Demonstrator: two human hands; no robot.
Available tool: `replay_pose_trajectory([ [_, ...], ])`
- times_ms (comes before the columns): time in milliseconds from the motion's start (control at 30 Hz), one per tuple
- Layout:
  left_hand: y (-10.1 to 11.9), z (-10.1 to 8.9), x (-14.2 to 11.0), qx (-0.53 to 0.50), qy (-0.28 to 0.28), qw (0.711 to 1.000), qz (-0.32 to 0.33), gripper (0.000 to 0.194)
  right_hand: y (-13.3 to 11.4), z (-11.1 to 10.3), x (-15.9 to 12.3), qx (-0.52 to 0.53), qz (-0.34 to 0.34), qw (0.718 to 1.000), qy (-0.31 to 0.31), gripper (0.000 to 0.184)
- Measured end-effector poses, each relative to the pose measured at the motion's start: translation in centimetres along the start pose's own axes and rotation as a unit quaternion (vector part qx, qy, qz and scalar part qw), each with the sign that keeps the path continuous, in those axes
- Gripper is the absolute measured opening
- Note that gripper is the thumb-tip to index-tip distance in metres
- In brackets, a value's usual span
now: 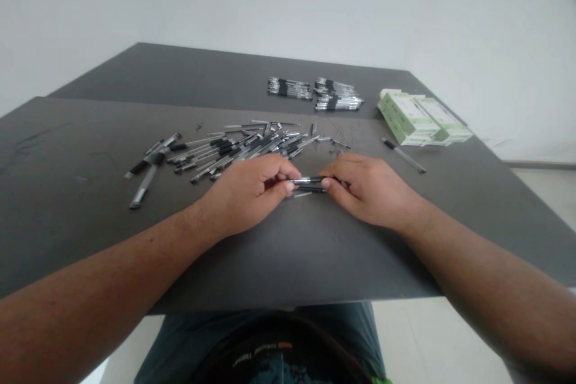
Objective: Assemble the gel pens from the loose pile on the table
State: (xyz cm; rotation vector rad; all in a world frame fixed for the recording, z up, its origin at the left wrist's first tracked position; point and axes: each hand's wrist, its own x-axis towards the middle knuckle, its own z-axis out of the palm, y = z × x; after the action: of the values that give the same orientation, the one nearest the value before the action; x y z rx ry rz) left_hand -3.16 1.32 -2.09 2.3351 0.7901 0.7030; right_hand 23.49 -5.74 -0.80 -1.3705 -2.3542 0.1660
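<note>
Between my two hands a pen [309, 180] is held level, a little above the front part of the table. The thumb and fingers of my left hand [254, 192] pinch its left end. My right hand [366, 189] grips the right part, where the black section enters my fingers. Just below the held pen, another dark pen part and a thin pale piece show, partly covered by my hands. Behind my left hand spreads a heap of loose pens and pen parts [238, 150], with clear barrels and black grips.
Assembled-looking pens lie in bundles [290, 89] at the back, with another group [337, 96] beside them. Green and white boxes [411, 117] stand at the right edge. A single pen [404, 156] lies before them. Several pens [148, 180] rest at the left on the dark table [72, 192].
</note>
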Motion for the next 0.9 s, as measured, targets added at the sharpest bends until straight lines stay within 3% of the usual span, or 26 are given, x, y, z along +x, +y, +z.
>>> replay_pose_trajectory([
  [367,0.1,-0.4,0.2,-0.002,0.052,0.999,0.012,0.013,1.2,0.5,0.2,0.001,-0.011,1.000,0.023,0.024],
  [500,-0.3,-0.4,0.2,-0.008,0.075,0.997,0.012,0.010,2.9,0.7,0.4,-0.013,0.039,0.997,0.069,0.025],
  [667,-0.6,0.3,0.0,-0.005,0.076,0.995,0.071,0.014,4.8,-0.1,0.7,-0.060,0.126,0.984,0.111,0.027],
  [767,-0.7,0.7,0.0,0.008,0.062,0.993,0.097,0.017,5.3,-1.0,2.3,-0.097,0.143,0.981,0.092,0.024],
  [900,-0.8,1.1,0.1,0.021,0.056,0.991,0.116,0.018,6.4,-1.7,7.1,-0.149,0.132,0.979,0.047,0.027],
])
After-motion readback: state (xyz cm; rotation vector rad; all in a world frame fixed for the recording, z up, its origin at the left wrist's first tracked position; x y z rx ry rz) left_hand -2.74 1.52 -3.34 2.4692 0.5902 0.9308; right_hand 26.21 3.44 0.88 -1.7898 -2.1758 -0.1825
